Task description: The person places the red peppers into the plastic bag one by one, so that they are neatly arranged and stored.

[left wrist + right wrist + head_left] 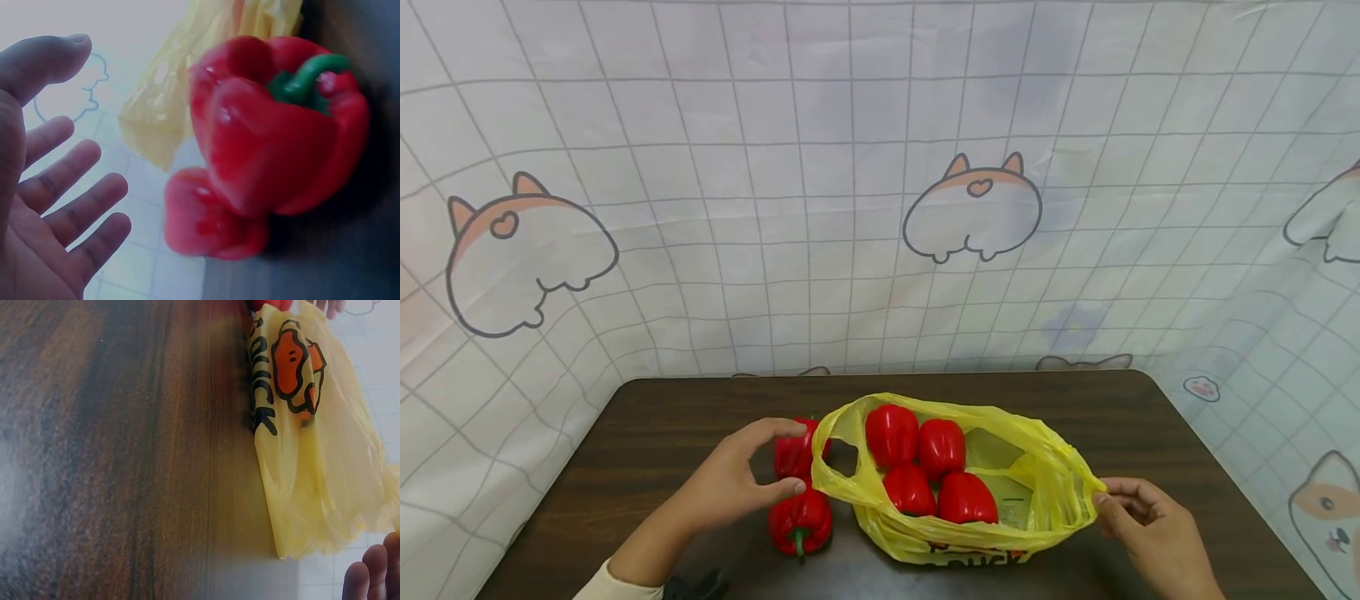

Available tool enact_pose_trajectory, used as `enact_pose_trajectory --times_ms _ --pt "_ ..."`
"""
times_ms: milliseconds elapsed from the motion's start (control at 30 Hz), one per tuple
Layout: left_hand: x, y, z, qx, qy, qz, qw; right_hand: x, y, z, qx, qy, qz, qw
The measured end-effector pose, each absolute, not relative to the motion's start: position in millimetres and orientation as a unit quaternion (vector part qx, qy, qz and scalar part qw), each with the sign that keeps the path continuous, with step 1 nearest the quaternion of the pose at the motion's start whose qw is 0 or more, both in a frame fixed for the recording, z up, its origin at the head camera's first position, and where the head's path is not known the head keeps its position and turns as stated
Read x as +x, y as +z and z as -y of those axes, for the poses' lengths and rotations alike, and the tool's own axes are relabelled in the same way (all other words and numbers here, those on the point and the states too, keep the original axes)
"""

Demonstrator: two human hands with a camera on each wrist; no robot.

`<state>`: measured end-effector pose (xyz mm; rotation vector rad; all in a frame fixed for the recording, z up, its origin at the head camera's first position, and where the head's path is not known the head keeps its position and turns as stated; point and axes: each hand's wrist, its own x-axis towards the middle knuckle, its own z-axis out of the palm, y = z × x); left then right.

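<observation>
A yellow plastic bag [891, 533] lies with its mouth spread wide on the table, several red bell peppers [942, 450] inside it. My right hand [1157, 529] pinches the bag's right edge between thumb and fingers. To the left of the bag are two more bell peppers: a near one [800, 523] with its green stem facing me, and a far one [792, 454] partly behind my fingers. My left hand [730, 479] hovers beside these two, thumb and fingers spread apart. In the left wrist view, a gap separates that hand from the peppers [269, 144].
The dark wooden table [700, 417] ends at a white grid-patterned cloth [820, 208] with cartoon animal drawings, which hangs behind it and along both sides. A small black object [696, 586] shows at the bottom edge near my left wrist.
</observation>
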<state>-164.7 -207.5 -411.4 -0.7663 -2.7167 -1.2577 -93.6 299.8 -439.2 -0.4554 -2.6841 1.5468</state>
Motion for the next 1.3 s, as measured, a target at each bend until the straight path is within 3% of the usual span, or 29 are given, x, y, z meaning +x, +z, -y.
enact_pose_trajectory --times_ms 300,700,1300 --pt "-152 -432 224 -0.242 -0.390 0.888 0.035 -93 -442 -301 -0.141 0.492 0.859 0.011" --pt "-141 -448 228 -0.217 -0.399 0.891 -0.010 -93 -442 -299 -0.123 0.484 0.866 0.029" --pt "-141 -468 234 -0.174 -0.436 0.879 -0.082 -94 -441 -299 -0.149 0.483 0.863 0.010"
